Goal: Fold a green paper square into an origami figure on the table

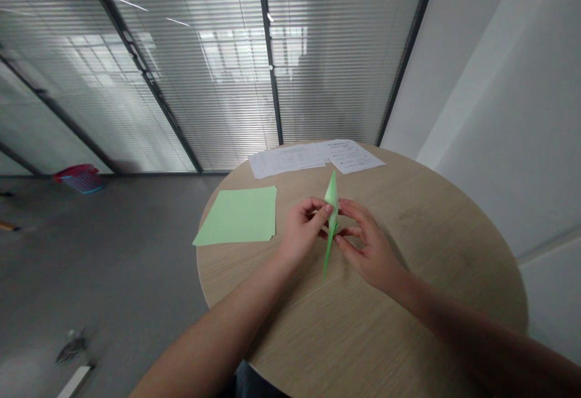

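A narrow piece of folded green paper (pixel 332 195) stands on edge between my two hands above the table, pointed at its far and near ends. My left hand (pixel 305 222) pinches it from the left, with the thumb on its near face. From the right, my right hand (pixel 365 244) holds it, thumb at the lower fold and the other fingers curled along its side. The fingers hide part of the folds. To the left of my hands lies a stack of flat green paper sheets (pixel 240 215).
White printed sheets (pixel 290 159) lie at the far edge of the round wooden table (pixel 445 234). Beyond it are glass panels with blinds (pixel 227 83) and a white wall (pixel 512 114) on the right. A red and blue basket (pixel 82 178) sits on the floor at the left.
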Demonstrator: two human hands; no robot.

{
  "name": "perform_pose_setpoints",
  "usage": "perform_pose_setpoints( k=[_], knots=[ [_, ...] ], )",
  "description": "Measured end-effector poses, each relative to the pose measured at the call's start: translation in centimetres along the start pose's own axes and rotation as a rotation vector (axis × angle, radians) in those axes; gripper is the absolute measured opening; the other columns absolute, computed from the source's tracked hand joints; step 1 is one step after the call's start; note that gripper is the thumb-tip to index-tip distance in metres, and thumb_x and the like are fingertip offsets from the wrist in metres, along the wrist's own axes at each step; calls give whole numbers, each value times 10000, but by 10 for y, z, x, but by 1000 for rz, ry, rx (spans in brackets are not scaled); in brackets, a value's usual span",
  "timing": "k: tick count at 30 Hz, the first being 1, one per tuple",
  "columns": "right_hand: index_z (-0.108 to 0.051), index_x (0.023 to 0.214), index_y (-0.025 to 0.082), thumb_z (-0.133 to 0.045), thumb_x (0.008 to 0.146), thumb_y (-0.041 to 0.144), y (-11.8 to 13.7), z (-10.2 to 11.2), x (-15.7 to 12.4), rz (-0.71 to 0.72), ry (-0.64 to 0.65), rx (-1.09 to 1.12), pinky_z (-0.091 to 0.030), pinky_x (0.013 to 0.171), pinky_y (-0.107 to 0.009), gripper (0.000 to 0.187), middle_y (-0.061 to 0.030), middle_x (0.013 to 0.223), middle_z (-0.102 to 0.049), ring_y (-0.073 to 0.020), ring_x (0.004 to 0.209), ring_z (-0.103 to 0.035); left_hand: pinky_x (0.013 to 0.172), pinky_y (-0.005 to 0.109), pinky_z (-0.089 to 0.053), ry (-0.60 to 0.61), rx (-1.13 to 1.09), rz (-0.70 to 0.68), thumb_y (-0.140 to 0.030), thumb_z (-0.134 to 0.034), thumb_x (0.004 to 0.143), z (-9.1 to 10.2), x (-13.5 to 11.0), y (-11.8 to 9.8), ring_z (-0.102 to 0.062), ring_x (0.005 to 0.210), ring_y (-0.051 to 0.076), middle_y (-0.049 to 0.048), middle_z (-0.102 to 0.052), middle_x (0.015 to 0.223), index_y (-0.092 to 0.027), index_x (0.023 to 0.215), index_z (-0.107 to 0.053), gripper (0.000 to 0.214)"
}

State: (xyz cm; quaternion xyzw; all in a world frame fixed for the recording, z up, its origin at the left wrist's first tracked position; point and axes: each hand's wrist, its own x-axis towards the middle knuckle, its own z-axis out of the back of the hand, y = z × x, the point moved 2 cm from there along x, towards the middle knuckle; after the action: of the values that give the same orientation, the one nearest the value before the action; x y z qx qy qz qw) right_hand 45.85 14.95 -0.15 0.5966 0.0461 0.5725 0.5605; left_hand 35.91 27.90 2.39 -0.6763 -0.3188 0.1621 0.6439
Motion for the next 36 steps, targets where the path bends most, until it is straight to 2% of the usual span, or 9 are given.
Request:
perform_pose_setpoints(
  k=[3, 7, 13, 18, 24, 29, 32, 36],
  knots=[
    [-467, 1521, 416, -607, 949, 148, -4, -1, -2, -3, 3, 5, -648, 894, -407, 647, -85, 1579, -445, -292, 1387, -527, 475, 194, -506, -7, -32, -25, -501, -791, 805, -1, -1, 0, -619, 597, 113, -40, -614, 731, -207, 873, -517, 407],
    [-444, 1529, 435, -607, 957, 142, -8, -2, -4, -18, 5, 32, -645, 906, -414, 663, -83, 1587, -444, -294, 1390, -537, 461, 185, -503, -15, -59, -51, -425, -795, 813, -3, -2, 0, -634, 586, 90, -41, -621, 865, -222, 930, -449, 418],
    [-385, 1571, 412, -564, 996, 152, -8, -3, -4, -58, 33, 95, -616, 977, -434, 657, -104, 1560, -503, -277, 1383, -566, 463, 194, -513, -22, -42, -51, -428, -761, 834, -1, -2, -1, -639, 644, 106, -24, -601, 937, -231, 1005, -463, 396],
    [-353, 1605, 408, -514, 1011, 133, -10, -2, -4, -39, 101, 22, -577, 1053, -463, 674, -84, 1598, -499, -274, 1430, -530, 527, 212, -540, -69, 3, 25, -278, -644, 842, 1, -2, 2, -643, 763, 148, 4, -595, 941, -228, 1066, -520, 260],
    [-335, 1625, 404, -510, 1021, 189, -18, -5, -4, -129, 177, -1, -550, 1083, -539, 664, -86, 1607, -499, -285, 1294, -654, 510, 192, -514, -48, 128, 109, -122, -577, 794, 2, 4, 6, -625, 722, 132, 7, -568, 955, -236, 1293, -516, 515],
    [-368, 1614, 341, -553, 1014, 263, -27, -8, -2, -232, 112, 133, -537, 1097, -532, 633, -130, 1580, -521, -303, 1451, -512, 461, 197, -513, -2, 281, 204, -94, -569, 839, 3, 8, 12, -579, 639, 119, -7, -548, 894, -198, 1431, -451, 612],
    [-383, 1601, 308, -591, 996, 302, -33, -11, -3, -323, 77, 213, -536, 1094, -519, 640, -159, 1553, -541, -299, 1449, -513, 452, 202, -510, 33, 363, 166, -96, -562, 872, 3, 9, 18, -555, 582, 111, -25, -552, 829, -175, 1434, -464, 577],
    [-416, 1571, 292, -612, 974, 315, -38, -13, -3, -373, 43, 232, -562, 1043, -488, 629, -165, 1525, -557, -296, 1414, -545, 485, 213, -501, 61, 405, 109, -96, -544, 885, 3, 10, 30, -573, 558, 111, -29, -588, 798, -160, 1384, -508, 505]
  ],
)
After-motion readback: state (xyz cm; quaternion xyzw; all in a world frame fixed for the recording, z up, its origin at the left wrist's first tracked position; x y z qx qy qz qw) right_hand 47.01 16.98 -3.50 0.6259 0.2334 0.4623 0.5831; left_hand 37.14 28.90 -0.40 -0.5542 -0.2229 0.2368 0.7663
